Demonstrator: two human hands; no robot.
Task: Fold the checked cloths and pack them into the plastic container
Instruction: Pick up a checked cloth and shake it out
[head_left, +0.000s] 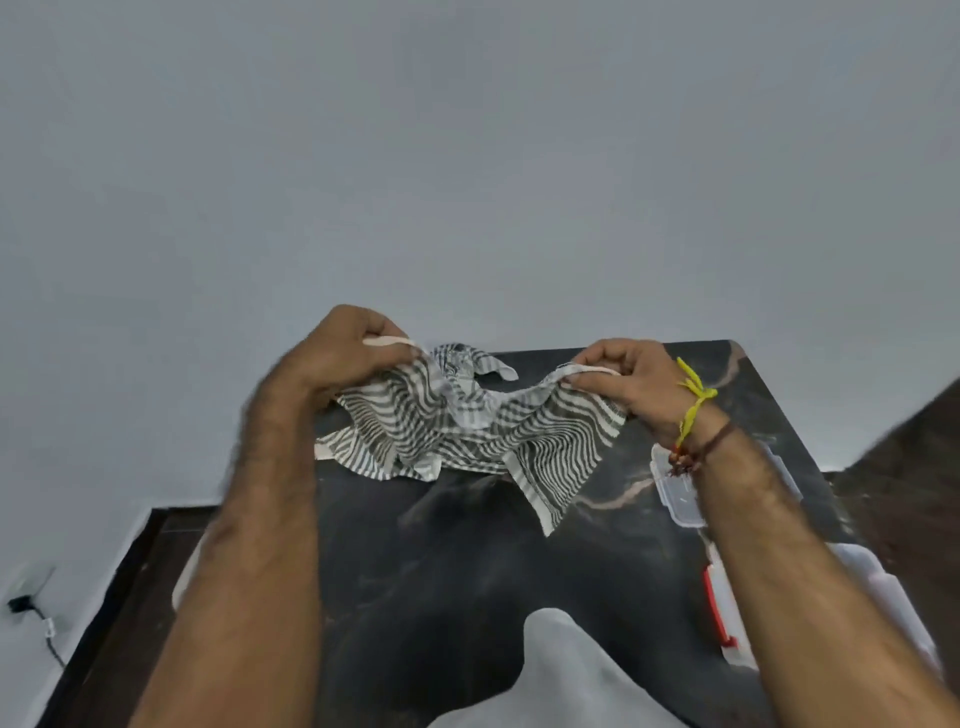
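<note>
Fingers: left hand (337, 348) and right hand (623, 379) each pinched shut on a top edge of one checked cloth (467, 431). Cloth: hung crumpled and slack between them, above the far part of the dark marble table (467, 571). Plastic container (727, 613): near right, partly hidden by the right forearm. Step, as judged: opening out before the first fold. Next move wanted: corners pulled apart, cloth taut and flat.

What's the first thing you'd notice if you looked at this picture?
The crumpled black-and-white checked cloth in the middle, held up above the dark marbled table. The left hand and right hand each pinch one of its top corners. You might also spot the yellow thread tied on the right wrist, and a clear plastic container partly hidden under that arm.
</note>
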